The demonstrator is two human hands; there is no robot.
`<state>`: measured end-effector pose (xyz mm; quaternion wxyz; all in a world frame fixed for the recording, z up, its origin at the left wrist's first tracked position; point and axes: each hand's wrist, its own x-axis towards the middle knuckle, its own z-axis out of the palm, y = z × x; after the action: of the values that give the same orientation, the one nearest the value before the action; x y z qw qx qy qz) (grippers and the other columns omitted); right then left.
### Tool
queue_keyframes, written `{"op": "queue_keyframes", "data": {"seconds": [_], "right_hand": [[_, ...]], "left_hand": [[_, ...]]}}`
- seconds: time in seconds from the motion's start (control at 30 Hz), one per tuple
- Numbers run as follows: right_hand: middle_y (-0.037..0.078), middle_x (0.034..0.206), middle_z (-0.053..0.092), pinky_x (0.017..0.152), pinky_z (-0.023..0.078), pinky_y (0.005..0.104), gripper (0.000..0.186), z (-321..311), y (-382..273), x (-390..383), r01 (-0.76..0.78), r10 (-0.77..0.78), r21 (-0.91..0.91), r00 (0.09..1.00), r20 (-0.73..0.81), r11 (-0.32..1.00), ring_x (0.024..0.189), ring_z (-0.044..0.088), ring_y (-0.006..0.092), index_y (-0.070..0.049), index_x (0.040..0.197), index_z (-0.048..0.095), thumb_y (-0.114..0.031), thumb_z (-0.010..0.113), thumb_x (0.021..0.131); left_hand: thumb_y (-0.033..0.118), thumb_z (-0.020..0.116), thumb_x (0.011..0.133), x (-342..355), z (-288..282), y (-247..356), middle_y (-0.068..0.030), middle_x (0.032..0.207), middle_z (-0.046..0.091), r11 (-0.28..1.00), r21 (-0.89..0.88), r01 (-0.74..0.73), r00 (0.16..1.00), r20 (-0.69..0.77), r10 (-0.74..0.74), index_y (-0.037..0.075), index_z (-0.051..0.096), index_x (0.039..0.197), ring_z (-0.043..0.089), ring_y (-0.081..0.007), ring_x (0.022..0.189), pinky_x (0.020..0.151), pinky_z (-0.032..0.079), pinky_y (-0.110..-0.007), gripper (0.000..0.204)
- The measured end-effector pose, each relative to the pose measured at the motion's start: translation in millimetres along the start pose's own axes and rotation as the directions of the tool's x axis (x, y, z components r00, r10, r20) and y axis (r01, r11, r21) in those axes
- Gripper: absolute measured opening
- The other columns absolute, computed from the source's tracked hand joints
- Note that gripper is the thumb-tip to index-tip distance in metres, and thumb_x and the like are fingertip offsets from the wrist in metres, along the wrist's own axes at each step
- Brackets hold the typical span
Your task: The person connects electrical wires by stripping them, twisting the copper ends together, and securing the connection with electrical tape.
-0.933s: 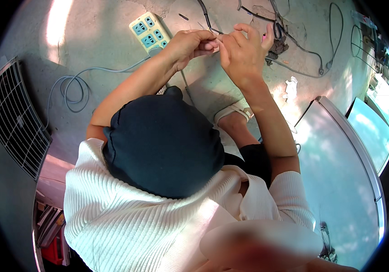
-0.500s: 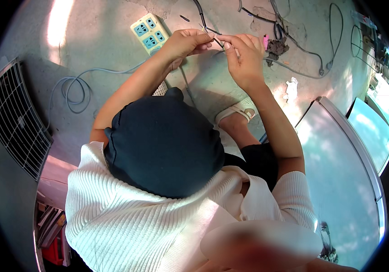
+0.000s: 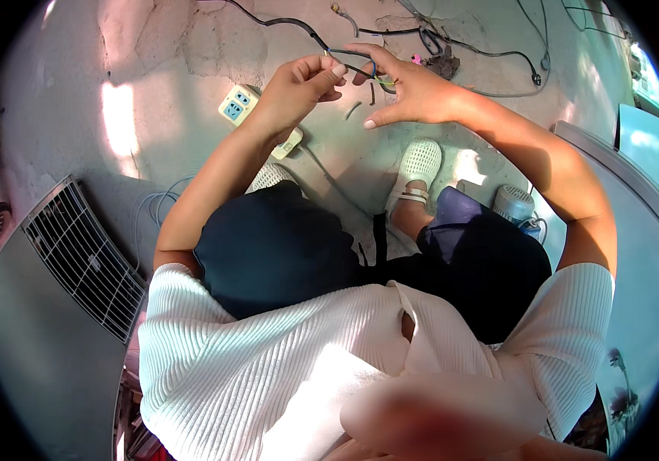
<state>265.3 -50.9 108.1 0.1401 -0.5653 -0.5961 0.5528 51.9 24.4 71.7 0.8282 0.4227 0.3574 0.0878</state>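
Observation:
My left hand (image 3: 298, 88) pinches a thin black cable (image 3: 345, 60) between thumb and fingertips, above the concrete floor. My right hand (image 3: 414, 92) holds the same cable's stripped end, where coloured inner wires (image 3: 379, 77) show, with the other fingers spread. The cable runs up and left across the floor. A cream power strip (image 3: 239, 106) with blue sockets lies just under my left wrist. My knees in dark trousers and white shoes (image 3: 418, 165) are below the hands.
A white wire fan grille (image 3: 76, 253) lies at the left. More black cables and a small dark part (image 3: 444, 61) lie beyond my hands. A pale blue cable (image 3: 152, 207) coils left. A blue-grey panel (image 3: 637, 192) stands at the right, with a small round device (image 3: 514, 203) beside it.
The view has tilted so both knees and feet show. My hands have drawn slightly apart along the cable, and my right fingers have spread open.

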Motion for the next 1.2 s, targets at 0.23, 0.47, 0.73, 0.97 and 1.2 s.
{"op": "queue_keyframes", "data": {"seconds": [0.23,0.47,0.73,0.97,1.2], "right_hand": [[0.0,0.084,0.062,0.066,0.044,0.0206,0.047,-15,7,20,-0.068,0.134,0.593,0.989,-0.067,0.802,0.068,0.051,0.0066,-0.003,0.104,0.063,-0.048,0.059,0.09],[-0.001,0.084,0.062,0.062,0.04,0.0189,0.042,6,37,54,-0.245,0.138,0.632,0.967,0.214,0.735,0.063,0.042,0.0053,-0.006,0.091,0.068,-0.047,0.067,0.082],[-0.002,0.078,0.062,0.066,0.042,0.021,0.03,28,73,73,-0.113,0.071,0.646,0.993,0.091,0.755,0.07,0.05,0.0064,-0.005,0.088,0.068,-0.033,0.073,0.078],[-0.003,0.079,0.062,0.067,0.043,0.0207,0.024,62,91,77,-0.023,0.144,0.772,0.986,-0.089,0.635,0.07,0.051,0.0051,-0.007,0.09,0.067,-0.029,0.071,0.082],[-0.008,0.081,0.059,0.069,0.043,0.0174,0.023,30,106,87,-0.199,-0.045,0.712,0.95,0.308,0.674,0.07,0.049,0.0013,-0.009,0.1,0.068,-0.029,0.066,0.089]], "left_hand": [[0.027,0.061,0.093,7,14,42,0.0037,0.09,0.059,0.982,0.147,0.116,0.993,-0.02,-0.114,0.008,0.063,0.095,0.055,-0.0058,0.084,0.082,0.048,-0.024,0.019],[0.027,0.064,0.092,3,24,22,-0.0028,0.09,0.067,0.833,0.481,0.272,0.946,-0.291,-0.14,-0.001,0.065,0.101,0.058,-0.007,0.076,0.071,0.048,-0.022,0.03],[0.024,0.067,0.089,4,43,-32,-0.0043,0.084,0.067,0.958,0.119,0.263,0.796,-0.587,-0.146,-0.002,0.067,0.096,0.062,-0.0088,0.077,0.072,0.051,-0.021,0.027],[0.017,0.065,0.089,27,60,-64,-0.0029,0.085,0.064,0.917,-0.399,-0.025,0.634,-0.715,-0.294,0.003,0.066,0.095,0.058,-0.0084,0.073,0.077,0.055,-0.027,0.015],[0.026,0.064,0.091,13,61,-64,-0.0021,0.087,0.063,0.943,-0.332,0.027,0.717,-0.651,-0.25,0.003,0.064,0.098,0.059,-0.0091,0.078,0.079,0.055,-0.027,0.025]]}}
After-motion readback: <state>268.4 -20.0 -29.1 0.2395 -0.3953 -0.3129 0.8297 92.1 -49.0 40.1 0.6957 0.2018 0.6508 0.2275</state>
